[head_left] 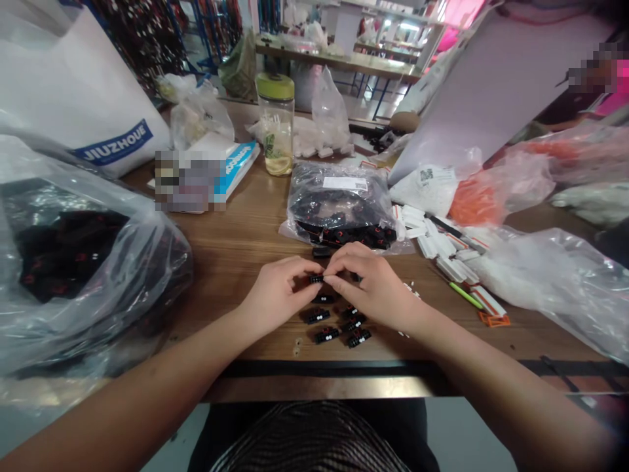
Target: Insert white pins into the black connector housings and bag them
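From the head camera, the left hand (276, 288) pinches a small black oblong plastic part (316, 279) above the brown wood-grain surface (236, 242), apparently to steady it while the right hand (371, 282) closes its fingertips at one end; whether they grip a tiny piece cannot be told. Similar white-dotted black parts (327, 335) lie toward five and six o'clock, seemingly kept within reach. At twelve, a clear plastic bag of black pieces (334, 210) carries a white label (339, 184), too small to read; at ten, a large white bag (73, 85) reads "JIUZHOUE."
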`<state>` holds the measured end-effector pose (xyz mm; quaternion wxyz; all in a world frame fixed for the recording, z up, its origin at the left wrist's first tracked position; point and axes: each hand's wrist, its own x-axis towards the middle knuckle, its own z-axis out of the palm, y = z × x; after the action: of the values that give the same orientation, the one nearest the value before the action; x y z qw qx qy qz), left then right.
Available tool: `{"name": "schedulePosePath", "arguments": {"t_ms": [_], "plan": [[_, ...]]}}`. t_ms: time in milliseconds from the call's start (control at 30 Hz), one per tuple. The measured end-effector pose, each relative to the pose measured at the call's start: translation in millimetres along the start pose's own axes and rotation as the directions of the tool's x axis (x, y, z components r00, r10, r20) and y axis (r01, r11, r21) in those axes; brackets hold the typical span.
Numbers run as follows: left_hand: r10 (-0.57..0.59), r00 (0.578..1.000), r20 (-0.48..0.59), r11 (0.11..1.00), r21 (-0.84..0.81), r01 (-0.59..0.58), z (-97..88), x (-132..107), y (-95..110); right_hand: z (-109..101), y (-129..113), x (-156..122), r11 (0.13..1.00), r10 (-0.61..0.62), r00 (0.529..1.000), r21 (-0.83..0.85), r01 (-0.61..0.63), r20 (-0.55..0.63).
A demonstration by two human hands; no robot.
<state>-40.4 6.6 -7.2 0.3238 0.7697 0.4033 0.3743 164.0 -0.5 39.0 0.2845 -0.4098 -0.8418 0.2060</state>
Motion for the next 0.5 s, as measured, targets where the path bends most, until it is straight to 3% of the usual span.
{"name": "schedulePosePath", "arguments": {"t_ms": [167, 500], "plan": [[-0.031, 0.999, 0.014, 0.999, -0.014, 0.031, 0.6, 0.8, 2.3, 1.4, 2.2, -1.7, 0.999, -0.017, 1.0, -0.052, 0.016, -0.013], [-0.061, 0.998, 0.008, 0.996, -0.065, 0.061, 1.4, 0.0, -0.5, 1.2, -1.4, -4.4, 0.965, -0.085, 0.994, -0.242, 0.099, 0.069]]}}
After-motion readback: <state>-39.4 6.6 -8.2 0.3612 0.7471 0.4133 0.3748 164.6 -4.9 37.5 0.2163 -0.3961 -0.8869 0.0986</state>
